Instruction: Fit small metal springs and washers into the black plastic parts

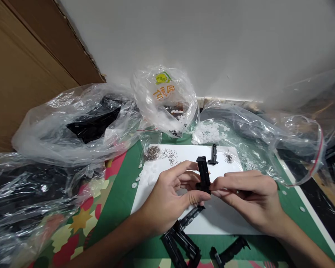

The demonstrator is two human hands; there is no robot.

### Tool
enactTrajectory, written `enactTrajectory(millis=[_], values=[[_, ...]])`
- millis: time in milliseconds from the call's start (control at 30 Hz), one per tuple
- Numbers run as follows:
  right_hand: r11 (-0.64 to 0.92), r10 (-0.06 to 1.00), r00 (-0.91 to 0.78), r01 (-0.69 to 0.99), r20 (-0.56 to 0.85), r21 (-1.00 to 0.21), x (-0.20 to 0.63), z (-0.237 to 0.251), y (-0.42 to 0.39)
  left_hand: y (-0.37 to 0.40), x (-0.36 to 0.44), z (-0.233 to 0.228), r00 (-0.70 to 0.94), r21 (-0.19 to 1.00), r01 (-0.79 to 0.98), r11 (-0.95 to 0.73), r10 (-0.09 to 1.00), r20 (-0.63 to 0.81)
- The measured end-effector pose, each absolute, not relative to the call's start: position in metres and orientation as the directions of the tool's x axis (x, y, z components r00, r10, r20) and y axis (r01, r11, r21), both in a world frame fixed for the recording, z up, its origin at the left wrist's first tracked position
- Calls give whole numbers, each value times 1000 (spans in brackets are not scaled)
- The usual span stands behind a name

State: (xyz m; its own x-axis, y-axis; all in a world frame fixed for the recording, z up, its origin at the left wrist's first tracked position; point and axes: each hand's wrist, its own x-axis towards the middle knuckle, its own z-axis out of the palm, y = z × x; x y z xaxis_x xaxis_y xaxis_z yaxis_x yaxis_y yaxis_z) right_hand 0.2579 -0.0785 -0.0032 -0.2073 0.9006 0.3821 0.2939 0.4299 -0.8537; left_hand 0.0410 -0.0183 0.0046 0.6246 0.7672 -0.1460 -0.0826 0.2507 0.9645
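My left hand (pixel 181 193) is closed around a black plastic part (pixel 203 171), a long narrow piece with a wider end, held upright above a white sheet (pixel 223 219). At the lower right end of that part, my right hand (pixel 248 197) has thumb and forefinger pinched together. Whatever sits between those fingertips is too small or hidden to make out. A similar black part (pixel 213 154) stands on the sheet behind my hands. Several more black parts (pixel 181 240) lie in front of my left hand, and another black part (pixel 230 253) lies near the front edge.
Small metal springs or pins (pixel 152 152) are heaped at the sheet's back left, with a smaller pile (pixel 229 158) at right. White discs (pixel 147 176) lie at left, more (pixel 210 132) behind. Plastic bags (pixel 164 100) line the wall; a cardboard box (pixel 30 74) stands left.
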Motion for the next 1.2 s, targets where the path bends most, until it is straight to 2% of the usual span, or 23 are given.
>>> enactTrajectory(millis=[367, 767, 933, 1200], values=[[245, 968, -127, 277, 218, -929, 254, 1, -79, -19, 43, 6, 622, 947, -93, 309, 760, -187], [213, 976, -79, 117, 205, -970, 252, -3, -81, -19, 43, 7, 620, 949, -86, 302, 763, -186], [146, 989, -22, 135, 144, -980, 252, -4, -78, -19, 43, 9, 585, 954, -62, 292, 785, -202], [112, 994, -34, 115, 109, -987, 248, -7, -79, -21, 43, 6, 569, 944, -113, 311, 799, -195]])
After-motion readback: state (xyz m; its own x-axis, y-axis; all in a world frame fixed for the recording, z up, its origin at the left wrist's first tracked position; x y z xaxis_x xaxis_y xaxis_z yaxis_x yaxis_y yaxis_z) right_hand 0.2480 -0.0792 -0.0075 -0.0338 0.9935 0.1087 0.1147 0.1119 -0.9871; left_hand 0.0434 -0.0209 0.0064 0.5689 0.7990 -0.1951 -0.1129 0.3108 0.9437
